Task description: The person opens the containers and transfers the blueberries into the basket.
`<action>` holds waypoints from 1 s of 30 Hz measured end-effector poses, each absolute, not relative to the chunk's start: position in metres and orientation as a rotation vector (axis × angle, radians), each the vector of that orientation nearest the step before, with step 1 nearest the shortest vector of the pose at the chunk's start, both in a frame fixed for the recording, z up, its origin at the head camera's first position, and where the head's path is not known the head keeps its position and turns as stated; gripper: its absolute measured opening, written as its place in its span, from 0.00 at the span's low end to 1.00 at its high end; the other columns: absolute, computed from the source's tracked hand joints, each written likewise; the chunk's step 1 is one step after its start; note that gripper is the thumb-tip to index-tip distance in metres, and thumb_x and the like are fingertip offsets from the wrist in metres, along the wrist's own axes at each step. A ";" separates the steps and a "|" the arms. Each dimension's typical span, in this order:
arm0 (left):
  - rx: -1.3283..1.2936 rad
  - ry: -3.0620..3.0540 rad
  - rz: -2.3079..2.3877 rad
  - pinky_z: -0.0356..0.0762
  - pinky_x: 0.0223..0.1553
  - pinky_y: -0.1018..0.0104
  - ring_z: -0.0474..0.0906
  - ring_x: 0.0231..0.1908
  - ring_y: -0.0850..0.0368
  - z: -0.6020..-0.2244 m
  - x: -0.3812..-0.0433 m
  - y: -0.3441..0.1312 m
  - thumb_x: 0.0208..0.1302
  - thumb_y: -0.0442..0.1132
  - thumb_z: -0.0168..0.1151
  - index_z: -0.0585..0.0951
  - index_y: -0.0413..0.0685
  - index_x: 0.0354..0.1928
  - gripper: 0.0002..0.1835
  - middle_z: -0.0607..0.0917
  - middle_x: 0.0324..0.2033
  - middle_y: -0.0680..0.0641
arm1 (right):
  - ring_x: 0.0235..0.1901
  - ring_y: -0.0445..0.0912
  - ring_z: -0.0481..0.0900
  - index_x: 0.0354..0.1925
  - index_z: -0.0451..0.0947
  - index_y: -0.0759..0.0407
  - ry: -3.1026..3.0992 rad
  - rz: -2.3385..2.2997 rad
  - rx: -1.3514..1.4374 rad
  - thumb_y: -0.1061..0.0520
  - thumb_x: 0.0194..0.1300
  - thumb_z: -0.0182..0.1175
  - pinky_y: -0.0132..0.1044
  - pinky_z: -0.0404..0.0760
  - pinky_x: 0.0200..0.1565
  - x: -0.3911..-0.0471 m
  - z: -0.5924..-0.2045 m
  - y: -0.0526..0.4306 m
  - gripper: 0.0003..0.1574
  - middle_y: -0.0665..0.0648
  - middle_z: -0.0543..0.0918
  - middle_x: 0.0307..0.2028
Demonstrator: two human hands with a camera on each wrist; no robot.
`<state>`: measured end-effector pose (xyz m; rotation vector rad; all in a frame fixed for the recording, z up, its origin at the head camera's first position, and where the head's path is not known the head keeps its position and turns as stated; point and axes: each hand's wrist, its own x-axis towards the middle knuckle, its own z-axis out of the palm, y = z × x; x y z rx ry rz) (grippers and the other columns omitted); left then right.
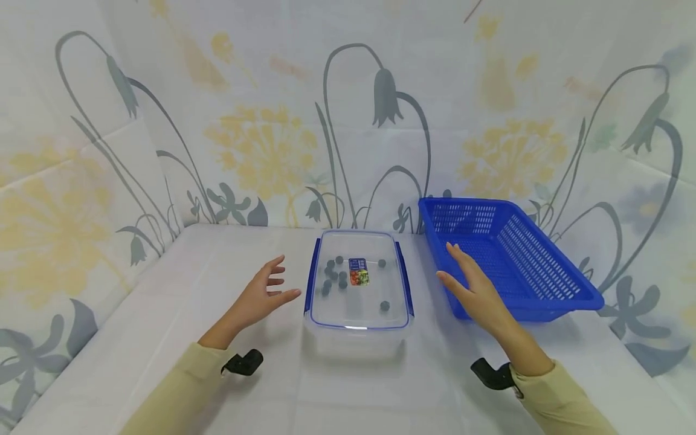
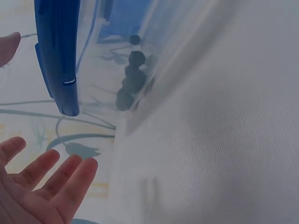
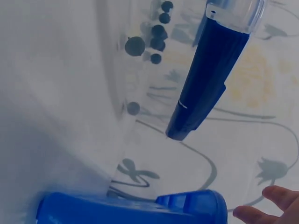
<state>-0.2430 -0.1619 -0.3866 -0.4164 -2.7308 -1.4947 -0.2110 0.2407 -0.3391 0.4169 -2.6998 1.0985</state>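
A clear plastic food container (image 1: 356, 344) with a lid edged in blue stands in the middle of the table. Blue clips (image 2: 58, 56) run along its two sides, and a printed label (image 1: 359, 272) is on the lid. Several small dark balls (image 1: 334, 275) lie inside, most of them toward the left. My left hand (image 1: 260, 293) hovers left of the container, fingers spread and holding nothing. On the other side, my right hand (image 1: 478, 296) is held in the air between the container and a blue basket (image 1: 511, 308), its fingers extended and apart from both.
The blue plastic basket with slotted walls sits at the right, close to the back. A white cloth covers the table (image 1: 348, 399), and a flower-printed curtain (image 1: 261, 78) hangs behind and at both sides. Black wrist cameras (image 1: 244, 362) stick out from both sleeves.
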 end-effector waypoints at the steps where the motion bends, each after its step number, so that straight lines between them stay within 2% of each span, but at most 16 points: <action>1: -0.406 -2.729 -1.517 0.71 0.54 0.48 0.65 0.59 0.38 -0.386 -0.243 -0.160 0.56 0.53 0.65 0.50 0.46 0.71 0.48 0.62 0.63 0.36 | 0.68 0.62 0.43 0.73 0.45 0.52 -2.693 1.100 0.426 0.42 0.69 0.50 0.69 0.47 0.59 -0.212 -0.340 0.238 0.42 0.63 0.47 0.71; 9: -0.396 -2.630 -1.928 0.78 0.46 0.54 0.71 0.54 0.40 -0.380 -0.245 -0.149 0.60 0.44 0.64 0.52 0.45 0.70 0.42 0.62 0.62 0.32 | 0.68 0.60 0.44 0.70 0.53 0.58 -2.655 1.078 0.448 0.43 0.67 0.53 0.67 0.49 0.60 -0.214 -0.348 0.216 0.41 0.64 0.52 0.69; 12: -0.371 -2.600 -2.051 0.79 0.43 0.56 0.73 0.52 0.40 -0.380 -0.246 -0.144 0.60 0.44 0.64 0.54 0.44 0.69 0.40 0.64 0.61 0.32 | 0.68 0.60 0.45 0.69 0.55 0.60 -2.647 1.073 0.449 0.44 0.66 0.54 0.68 0.50 0.59 -0.211 -0.351 0.207 0.41 0.65 0.53 0.69; 19: -0.341 -2.610 -2.101 0.80 0.41 0.55 0.77 0.48 0.43 -0.379 -0.247 -0.134 0.61 0.45 0.63 0.61 0.42 0.67 0.35 0.69 0.58 0.35 | 0.65 0.62 0.55 0.68 0.57 0.62 -2.661 1.168 0.472 0.47 0.66 0.56 0.61 0.58 0.60 -0.214 -0.364 0.191 0.39 0.67 0.58 0.67; 24: -0.257 -2.603 -2.135 0.80 0.40 0.55 0.78 0.46 0.45 -0.378 -0.248 -0.131 0.64 0.43 0.60 0.63 0.43 0.66 0.31 0.71 0.55 0.36 | 0.61 0.66 0.61 0.67 0.56 0.66 -2.689 1.375 0.477 0.53 0.65 0.58 0.55 0.66 0.57 -0.220 -0.372 0.186 0.38 0.71 0.57 0.65; 30: -0.207 -2.599 -2.167 0.81 0.40 0.55 0.78 0.45 0.46 -0.378 -0.248 -0.130 0.66 0.41 0.58 0.64 0.45 0.66 0.28 0.74 0.53 0.37 | 0.54 0.61 0.73 0.68 0.57 0.62 -2.742 1.562 0.338 0.52 0.66 0.57 0.55 0.73 0.52 -0.220 -0.376 0.184 0.37 0.70 0.63 0.62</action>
